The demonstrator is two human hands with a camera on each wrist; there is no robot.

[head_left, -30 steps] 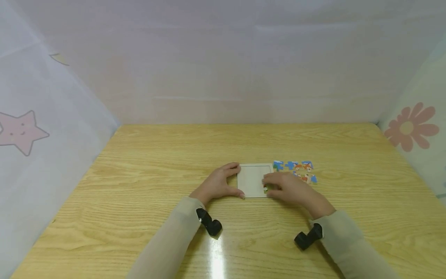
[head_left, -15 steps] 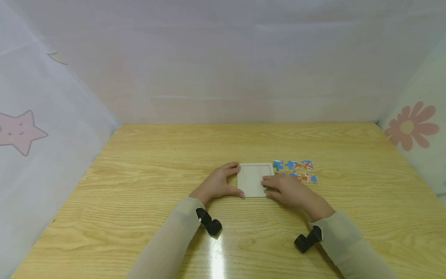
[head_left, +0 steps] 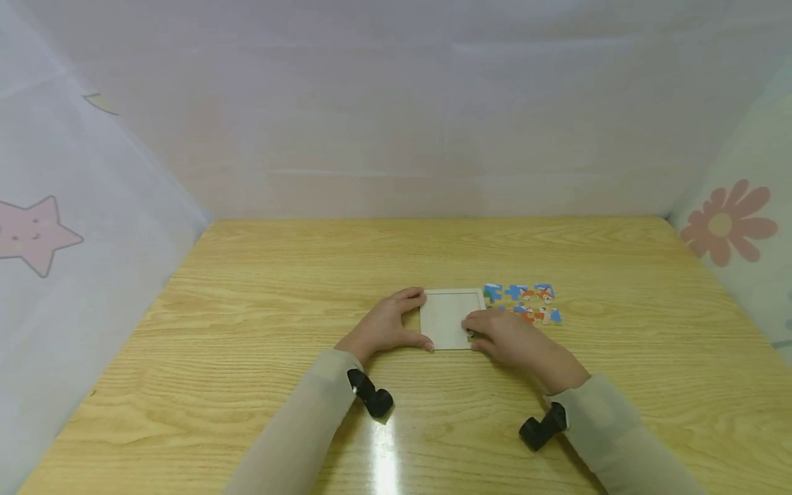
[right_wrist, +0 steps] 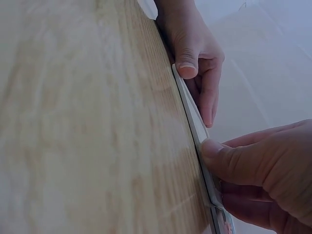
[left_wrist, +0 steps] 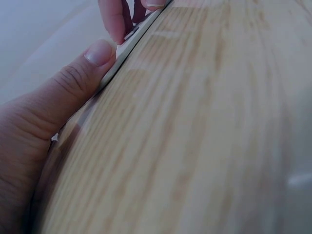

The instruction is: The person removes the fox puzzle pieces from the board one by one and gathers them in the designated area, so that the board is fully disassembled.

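Observation:
A square pale wooden puzzle tray (head_left: pixel 443 320) lies flat on the table. My left hand (head_left: pixel 386 324) holds its left side, thumb at the near corner and fingers at the far corner. At the tray's near right corner my right hand (head_left: pixel 509 338) pinches a small jigsaw piece (head_left: pixel 470 334), mostly covered by the fingers. The left wrist view shows the left thumb (left_wrist: pixel 97 54) against the tray's edge. Seen from the right wrist, the right thumb (right_wrist: pixel 213 147) touches the tray rim (right_wrist: pixel 187 102).
Several jigsaw pieces (head_left: pixel 518 292) with blue and fox pictures lie right of the tray, partly behind my right hand. The wooden table (head_left: pixel 297 275) extends around it. A pale cloth wall (head_left: pixel 433 137) stands along the back edge.
My right fingers have shifted slightly left and lower over the tray's near right corner, covering more of the jigsaw piece. The left hand and the tray stay almost still.

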